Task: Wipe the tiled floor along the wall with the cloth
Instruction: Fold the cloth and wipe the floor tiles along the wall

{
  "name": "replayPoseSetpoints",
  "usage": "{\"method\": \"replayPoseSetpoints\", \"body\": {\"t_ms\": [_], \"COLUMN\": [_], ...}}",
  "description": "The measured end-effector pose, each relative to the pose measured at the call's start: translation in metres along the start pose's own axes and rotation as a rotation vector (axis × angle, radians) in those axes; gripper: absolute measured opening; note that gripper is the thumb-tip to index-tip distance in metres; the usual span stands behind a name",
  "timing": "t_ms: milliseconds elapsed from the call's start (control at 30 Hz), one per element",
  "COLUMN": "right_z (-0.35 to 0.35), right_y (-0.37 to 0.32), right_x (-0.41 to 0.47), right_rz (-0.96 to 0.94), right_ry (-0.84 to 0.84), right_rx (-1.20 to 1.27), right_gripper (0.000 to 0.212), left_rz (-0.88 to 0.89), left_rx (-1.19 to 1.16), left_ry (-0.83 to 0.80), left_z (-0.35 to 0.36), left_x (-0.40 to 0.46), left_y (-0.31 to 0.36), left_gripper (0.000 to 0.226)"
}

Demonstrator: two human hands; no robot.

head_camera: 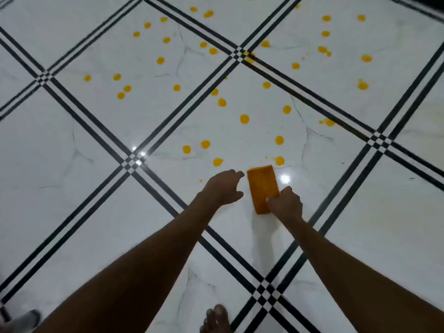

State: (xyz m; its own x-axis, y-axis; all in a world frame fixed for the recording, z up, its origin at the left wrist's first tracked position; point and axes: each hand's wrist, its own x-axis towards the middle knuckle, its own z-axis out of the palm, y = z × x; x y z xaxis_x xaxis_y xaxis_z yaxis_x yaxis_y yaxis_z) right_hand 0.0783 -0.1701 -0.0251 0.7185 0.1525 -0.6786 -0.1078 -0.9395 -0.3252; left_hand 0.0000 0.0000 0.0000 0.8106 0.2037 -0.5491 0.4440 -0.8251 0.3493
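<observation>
Glossy white marbled floor tiles edged by black double stripes. Scattered with orange spots. Bright light glints reflected.

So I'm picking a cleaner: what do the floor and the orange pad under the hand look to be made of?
Floor: glossy glazed or polished tile, marble-look white with grey veins and black border lines; lamp glare reflects sharply. Orange pad: flat, matte, straight-edged rectangle, likely a folded cloth or sponge; texture too blurred to tell. The right hand rests on its near corner.
</observation>
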Motion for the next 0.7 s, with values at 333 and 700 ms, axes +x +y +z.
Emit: {"method": "replayPoseSetpoints", "body": {"t_ms": [333, 700], "right_z": [0.031, -0.028], "right_y": [0.003, 0.009], "right_x": [0.011, 0.013], "right_rz": [-0.293, -0.198], "right_ry": [0.365, -0.166], "right_rx": [0.15, 0.811], "right_gripper": [0.005, 0.014], "left_rz": [0.267, 0.167], "left_rx": [-0.121, -0.23], "left_ry": [0.114, -0.018], "left_z": [0.014, -0.025], "left_x": [0.062, 0.039], "left_y": [0.002, 0.006], "left_gripper": [0.073, 0.024]}}
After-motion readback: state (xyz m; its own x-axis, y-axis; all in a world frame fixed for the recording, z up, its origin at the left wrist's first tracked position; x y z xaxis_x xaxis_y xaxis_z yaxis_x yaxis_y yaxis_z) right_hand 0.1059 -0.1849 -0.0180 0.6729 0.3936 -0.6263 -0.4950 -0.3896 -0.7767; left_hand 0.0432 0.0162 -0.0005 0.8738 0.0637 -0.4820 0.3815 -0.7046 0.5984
